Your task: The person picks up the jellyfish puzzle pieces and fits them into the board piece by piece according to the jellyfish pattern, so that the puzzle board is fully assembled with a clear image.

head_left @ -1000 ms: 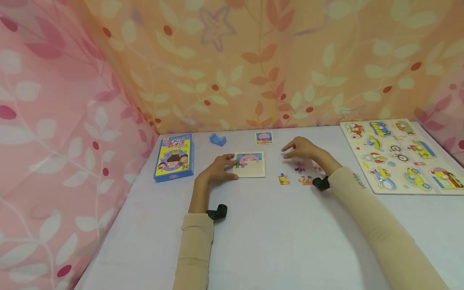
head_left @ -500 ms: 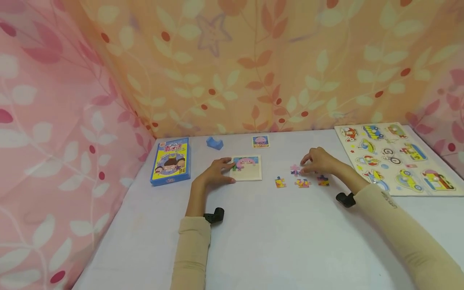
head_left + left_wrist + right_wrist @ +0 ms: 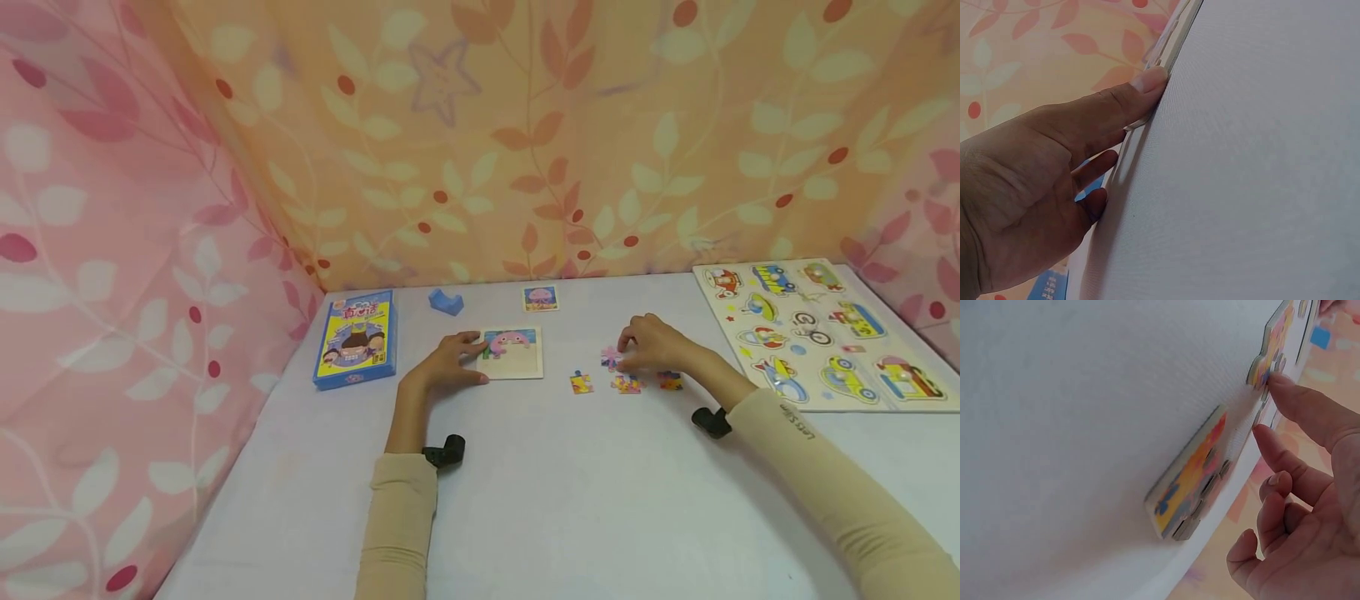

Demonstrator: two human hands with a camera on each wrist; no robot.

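Observation:
In the head view my left hand (image 3: 446,362) holds the left side of a small square puzzle tray (image 3: 528,371), thumb at the near corner and fingers along the edge. A pink jellyfish shape fills the tray's upper part; its lower part is bare. The left wrist view shows the left thumb against the tray's edge (image 3: 1175,47). My right hand (image 3: 656,346) has thumb and index finger around the right side of a pink-and-purple jigsaw piece (image 3: 611,359). In the right wrist view that piece (image 3: 1264,414) is mostly hidden between the fingertips.
Loose jigsaw pieces lie nearby: a yellow one (image 3: 581,382), a pink-and-yellow one (image 3: 627,384) and a dark-and-orange one (image 3: 671,381). Behind stand a jellyfish picture card (image 3: 541,298) and a blue block (image 3: 446,302). A blue-and-yellow box (image 3: 356,337) lies left, a vehicle peg board (image 3: 825,333) right.
My right hand has shifted right and down to the pink-and-purple piece, uncovering pieces around it. The left hand stays on the tray. The head view has tilted slightly.

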